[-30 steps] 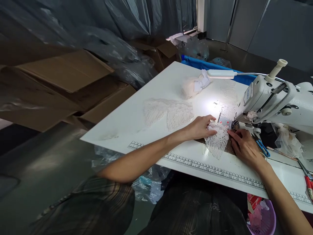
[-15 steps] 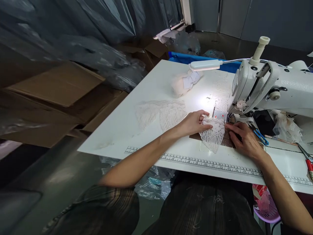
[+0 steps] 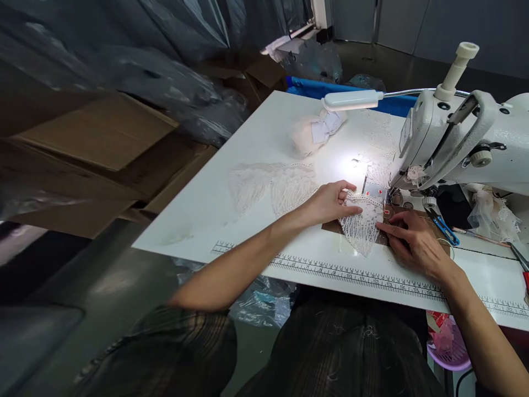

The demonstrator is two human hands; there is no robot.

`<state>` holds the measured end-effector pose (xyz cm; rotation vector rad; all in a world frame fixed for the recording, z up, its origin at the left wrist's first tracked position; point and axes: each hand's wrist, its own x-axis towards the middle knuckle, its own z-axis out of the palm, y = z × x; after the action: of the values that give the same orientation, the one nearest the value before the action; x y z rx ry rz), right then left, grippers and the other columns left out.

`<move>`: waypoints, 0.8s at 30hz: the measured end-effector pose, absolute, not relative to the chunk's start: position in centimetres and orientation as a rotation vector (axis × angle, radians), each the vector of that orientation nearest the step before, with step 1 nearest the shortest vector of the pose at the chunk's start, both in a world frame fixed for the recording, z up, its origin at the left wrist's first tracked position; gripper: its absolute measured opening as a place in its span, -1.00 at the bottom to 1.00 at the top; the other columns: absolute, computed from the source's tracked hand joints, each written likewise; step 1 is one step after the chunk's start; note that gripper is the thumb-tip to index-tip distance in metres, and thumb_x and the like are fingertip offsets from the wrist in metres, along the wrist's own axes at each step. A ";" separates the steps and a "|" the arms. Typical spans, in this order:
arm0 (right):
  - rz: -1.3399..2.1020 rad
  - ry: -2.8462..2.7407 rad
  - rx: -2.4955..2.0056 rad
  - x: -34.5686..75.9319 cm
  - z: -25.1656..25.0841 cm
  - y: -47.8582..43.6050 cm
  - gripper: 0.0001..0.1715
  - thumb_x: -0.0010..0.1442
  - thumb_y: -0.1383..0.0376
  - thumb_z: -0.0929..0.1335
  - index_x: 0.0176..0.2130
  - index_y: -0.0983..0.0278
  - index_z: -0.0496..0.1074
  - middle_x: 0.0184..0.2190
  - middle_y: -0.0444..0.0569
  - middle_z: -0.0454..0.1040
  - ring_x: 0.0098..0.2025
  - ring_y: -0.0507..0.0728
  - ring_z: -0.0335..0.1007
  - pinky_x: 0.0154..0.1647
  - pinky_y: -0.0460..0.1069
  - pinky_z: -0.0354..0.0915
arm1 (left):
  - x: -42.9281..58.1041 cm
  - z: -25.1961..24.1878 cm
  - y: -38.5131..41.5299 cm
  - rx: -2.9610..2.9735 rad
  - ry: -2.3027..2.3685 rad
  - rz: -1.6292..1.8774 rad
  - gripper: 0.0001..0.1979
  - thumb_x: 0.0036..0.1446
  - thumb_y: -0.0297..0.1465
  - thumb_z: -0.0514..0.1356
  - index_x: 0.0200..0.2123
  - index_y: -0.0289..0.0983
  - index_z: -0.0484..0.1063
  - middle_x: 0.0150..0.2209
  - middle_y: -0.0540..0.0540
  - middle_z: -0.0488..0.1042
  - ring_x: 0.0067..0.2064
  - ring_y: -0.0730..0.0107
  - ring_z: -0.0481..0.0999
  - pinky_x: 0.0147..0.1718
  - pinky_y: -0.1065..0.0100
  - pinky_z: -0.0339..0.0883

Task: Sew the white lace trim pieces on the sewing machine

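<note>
A white lace piece [image 3: 360,229] lies on the white sewing table [image 3: 256,132], its top end close to the foot of the white sewing machine [image 3: 458,140]. My left hand [image 3: 333,202] pinches the lace's upper left edge between thumb and fingers. On the right edge of the lace, my right hand [image 3: 413,240] presses down with fingers stretched flat. A small brown patch shows under the lace.
More lace pieces [image 3: 273,184] lie spread to the left, and a pale fabric bundle [image 3: 312,132] sits under the lamp [image 3: 351,100]. Blue snips [image 3: 446,229] lie right of my right hand. Cardboard boxes [image 3: 91,149] and plastic sheeting stand left. A purple basket [image 3: 448,353] hangs below.
The view has shifted slightly. My right hand has slid a little toward me along the lace edge; my left hand keeps its pinch on the lace.
</note>
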<state>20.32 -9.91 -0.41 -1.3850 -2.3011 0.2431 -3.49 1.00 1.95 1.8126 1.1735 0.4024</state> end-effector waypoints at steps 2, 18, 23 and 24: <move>0.219 -2.325 -1.400 20.2 -0.4 -10.0 -0.57 0.32 0.29 0.23 0.06 0.07 0.54 -0.12 0.08 0.42 -0.10 0.22 0.36 -0.07 0.20 0.37 | -3.6 1.8 1.1 1.831 1.150 0.417 -0.37 -0.06 -0.12 0.37 0.05 -0.29 0.40 -0.45 0.03 0.32 -0.46 0.44 0.32 -0.53 0.38 0.13; 0.176 -2.275 -1.391 20.0 -1.0 -10.1 -0.57 0.27 0.33 0.26 0.04 0.06 0.55 -0.12 0.07 0.44 -0.10 0.24 0.39 -0.10 0.20 0.37 | -4.1 2.4 1.0 1.928 1.112 0.389 -0.45 0.07 -0.20 0.28 0.09 -0.33 0.35 -0.46 0.04 0.35 -0.47 0.45 0.36 -0.52 0.38 0.16; 0.145 -2.289 -1.413 20.0 -1.0 -10.1 -0.57 0.28 0.32 0.26 0.04 0.04 0.55 -0.12 0.06 0.45 -0.10 0.23 0.40 -0.10 0.19 0.36 | -4.1 2.2 0.9 1.924 1.120 0.410 -0.43 0.02 -0.24 0.30 0.09 -0.33 0.35 -0.43 0.04 0.38 -0.45 0.45 0.37 -0.51 0.38 0.19; 0.137 -2.289 -1.411 19.9 -1.0 -10.0 -0.58 0.28 0.32 0.26 0.04 0.05 0.55 -0.12 0.06 0.45 -0.10 0.23 0.40 -0.10 0.19 0.36 | -4.0 2.2 0.9 1.921 1.121 0.413 -0.42 0.01 -0.24 0.30 0.09 -0.33 0.35 -0.43 0.03 0.38 -0.45 0.45 0.38 -0.51 0.38 0.20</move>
<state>19.95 -10.05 -1.02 -1.4112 -2.2894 0.1374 -4.05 0.94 2.20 1.9215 1.1214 0.4128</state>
